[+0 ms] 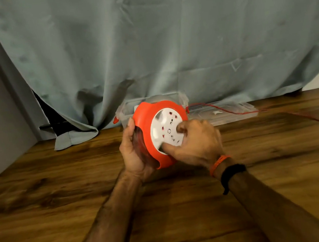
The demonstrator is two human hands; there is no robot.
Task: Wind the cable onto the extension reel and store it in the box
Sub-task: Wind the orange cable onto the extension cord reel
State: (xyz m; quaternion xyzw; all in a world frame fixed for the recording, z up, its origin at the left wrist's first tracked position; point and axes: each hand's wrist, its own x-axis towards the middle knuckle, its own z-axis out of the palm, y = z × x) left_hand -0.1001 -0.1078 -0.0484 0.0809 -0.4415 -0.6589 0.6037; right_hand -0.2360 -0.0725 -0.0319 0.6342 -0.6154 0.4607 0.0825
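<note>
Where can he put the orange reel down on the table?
Bare wood lies left of the left hand, toward the curtain, and all along the near edge around both forearms. It is crowded behind the reel: the clear box, its lid and the red cable.

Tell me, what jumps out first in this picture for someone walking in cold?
The bright orange extension reel with its white socket face, held above the middle of the wooden table, grabs the eye first. The left hand grips its edge while the right hand presses fingers into the white face. Behind it a clear plastic box stands against the grey curtain, and a red cable trails off to the right.
</note>
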